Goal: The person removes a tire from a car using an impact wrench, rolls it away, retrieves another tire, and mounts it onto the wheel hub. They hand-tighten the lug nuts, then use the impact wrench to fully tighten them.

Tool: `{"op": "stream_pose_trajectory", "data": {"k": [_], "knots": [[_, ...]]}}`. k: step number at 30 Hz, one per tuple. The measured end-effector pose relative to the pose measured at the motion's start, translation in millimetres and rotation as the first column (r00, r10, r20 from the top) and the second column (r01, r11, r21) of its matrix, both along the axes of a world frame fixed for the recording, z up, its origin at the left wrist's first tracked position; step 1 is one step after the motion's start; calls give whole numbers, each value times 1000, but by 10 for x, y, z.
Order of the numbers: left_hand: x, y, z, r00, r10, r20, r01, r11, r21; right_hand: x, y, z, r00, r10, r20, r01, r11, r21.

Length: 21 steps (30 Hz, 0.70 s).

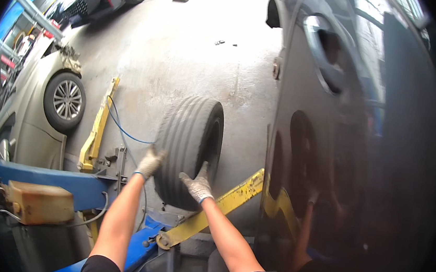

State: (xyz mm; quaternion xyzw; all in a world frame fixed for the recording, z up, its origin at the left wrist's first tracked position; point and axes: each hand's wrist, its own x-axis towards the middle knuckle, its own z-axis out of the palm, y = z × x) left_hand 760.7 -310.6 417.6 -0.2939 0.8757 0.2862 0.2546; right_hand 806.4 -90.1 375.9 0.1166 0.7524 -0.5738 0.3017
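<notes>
A black car tire [183, 138] stands upright in front of me, its grooved tread facing me and its opening turned to the right. My left hand [151, 163], in a pale knitted glove, presses against its left side, fingers somewhat blurred. On the lower right of the same tire, my right hand [199, 185] grips the edge in a matching glove. Its thumb lies across the tread and its fingers reach over the right sidewall. Both forearms stretch forward, bare below dark sleeves.
A yellow lift arm [216, 205] slants by the tire's base, joined to a blue lift beam [139, 246]. Another yellow arm [96, 127] and a blue hose [124, 131] lie left. A dark car panel [331, 162] rises close on the right. A beige car [41, 114] stands left.
</notes>
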Motion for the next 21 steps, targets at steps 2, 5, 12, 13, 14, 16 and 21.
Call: {"op": "stream_pose_trajectory", "data": {"k": [2, 5, 12, 13, 14, 16, 21], "knots": [[-156, 315, -592, 900, -110, -423, 63, 990, -123, -290, 44, -443, 990, -86, -115, 103, 983, 153], [-671, 582, -265, 870, 71, -488, -74, 997, 13, -938, 165, -214, 985, -156, 78, 136, 967, 217], [-774, 340, -625, 951, -40, -306, -7, 988, -152, -1981, -229, -246, 969, -228, -98, 247, 919, 308], [-564, 365, -575, 967, -103, -234, 60, 981, -183, -1890, -212, -224, 961, -224, -160, 268, 897, 353], [-665, 290, -581, 970, -68, -235, 53, 996, -69, -2070, -174, -206, 985, -163, -62, 175, 911, 374], [-922, 220, -478, 965, -43, -259, 49, 999, 17, -2373, -230, -496, 931, -157, -330, 302, 839, 453], [-1107, -104, -552, 991, -126, -42, 131, 982, 139, -2725, -431, -235, 985, -164, -44, 164, 853, 496]]}}
